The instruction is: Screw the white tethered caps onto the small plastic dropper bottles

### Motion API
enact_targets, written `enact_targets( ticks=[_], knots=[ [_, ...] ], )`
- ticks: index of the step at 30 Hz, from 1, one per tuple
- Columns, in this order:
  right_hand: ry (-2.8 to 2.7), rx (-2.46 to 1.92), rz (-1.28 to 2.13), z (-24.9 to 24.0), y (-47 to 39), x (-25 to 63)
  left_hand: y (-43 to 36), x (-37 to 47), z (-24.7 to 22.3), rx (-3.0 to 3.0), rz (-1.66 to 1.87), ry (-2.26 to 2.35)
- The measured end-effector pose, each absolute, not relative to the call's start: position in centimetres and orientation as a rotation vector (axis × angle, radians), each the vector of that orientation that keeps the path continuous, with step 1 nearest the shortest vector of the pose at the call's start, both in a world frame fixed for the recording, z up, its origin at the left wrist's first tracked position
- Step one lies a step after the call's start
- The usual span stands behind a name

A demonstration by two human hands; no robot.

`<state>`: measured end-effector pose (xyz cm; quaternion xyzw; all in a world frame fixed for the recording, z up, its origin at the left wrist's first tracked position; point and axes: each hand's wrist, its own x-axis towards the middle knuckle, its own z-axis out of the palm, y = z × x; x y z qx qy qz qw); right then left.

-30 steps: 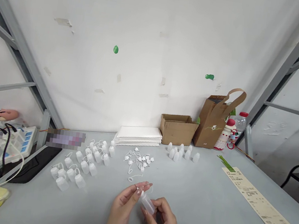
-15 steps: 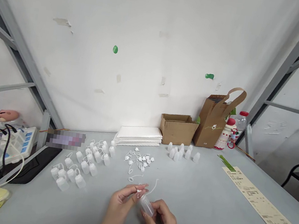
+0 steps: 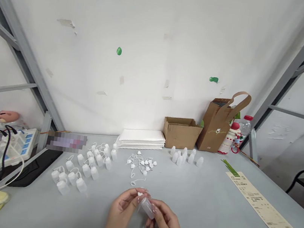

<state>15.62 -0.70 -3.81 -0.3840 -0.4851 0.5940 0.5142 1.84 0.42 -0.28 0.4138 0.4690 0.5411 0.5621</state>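
Between my hands, above the table's front part, a small translucent plastic bottle (image 3: 147,208) lies tilted. My left hand (image 3: 124,205) pinches a small white cap (image 3: 140,194) at the bottle's upper end. Fingers of my right hand (image 3: 166,221) are closed round the bottle's body. The cap's white strap is mostly hidden by my fingers. Just beyond lies a loose pile of white caps with curly straps (image 3: 141,162). Several capped bottles with looped straps (image 3: 81,184) stand to the left. A group of bottles without straps (image 3: 179,160) stands at the back right.
A stack of white flat sheets or boxes (image 3: 141,139), an open cardboard box (image 3: 181,135) and a brown paper bag (image 3: 211,132) line the wall. Drink bottles (image 3: 227,140) stand beside the bag. A long printed paper strip (image 3: 263,210) lies right; a power strip (image 3: 24,146) lies left.
My right hand has shifted its hold slightly up the bottle, and its fingers now reach closer to the cap. The strap that stuck up to the right no longer shows there.
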Motion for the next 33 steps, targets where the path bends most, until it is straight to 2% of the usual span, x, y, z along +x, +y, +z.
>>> enact_targets(
  ticks=[5,17,33],
  knots=[
    [-1.13,-0.96,1.39,-4.1,-1.0,15.6,0.4,2.4,-0.9,0.933,1.348,1.183],
    [-1.25,-1.005,1.184,-4.2,-0.8,16.1,0.4,1.8,0.2,1.01,1.19,1.06],
    [-1.048,-0.995,1.369,-4.2,-0.9,15.5,0.5,2.8,-1.4,0.947,1.414,1.229]
  ],
)
